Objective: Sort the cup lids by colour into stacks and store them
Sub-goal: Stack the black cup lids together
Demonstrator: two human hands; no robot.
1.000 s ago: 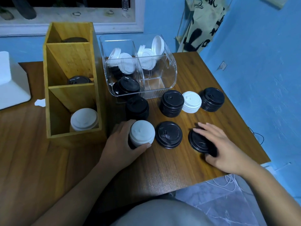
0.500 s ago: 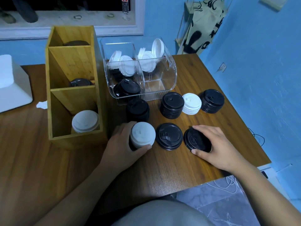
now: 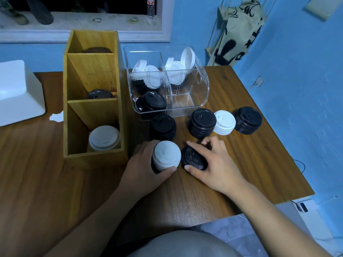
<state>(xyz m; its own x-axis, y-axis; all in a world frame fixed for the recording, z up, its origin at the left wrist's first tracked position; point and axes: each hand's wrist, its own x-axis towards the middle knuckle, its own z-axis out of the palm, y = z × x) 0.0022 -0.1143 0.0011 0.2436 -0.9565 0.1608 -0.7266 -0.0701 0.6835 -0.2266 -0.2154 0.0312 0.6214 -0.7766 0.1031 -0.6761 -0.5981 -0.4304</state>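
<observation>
My left hand [image 3: 143, 168] grips a stack of lids topped by a white lid [image 3: 167, 154], with dark lids under it. My right hand [image 3: 211, 164] holds a black lid [image 3: 193, 157] between thumb and fingers, over the black stack that lay beside the white-topped one. Behind stand three black stacks [image 3: 163, 127] [image 3: 202, 122] [image 3: 247, 119] and a short white stack [image 3: 224, 122]. The wooden organiser [image 3: 78, 115] holds white lids [image 3: 104, 138] in its near compartment and black lids [image 3: 99, 93] in the middle one.
A clear plastic bin [image 3: 196, 93] behind the stacks holds loose white lids [image 3: 148, 75] and black lids [image 3: 151, 102]. A white box [image 3: 18, 93] sits at the left. The table's right edge [image 3: 289, 156] drops off beside the blue wall.
My right hand has carried its black lid leftward, from the table's right part onto the black stack beside the white-topped stack. My left hand kept its grip.
</observation>
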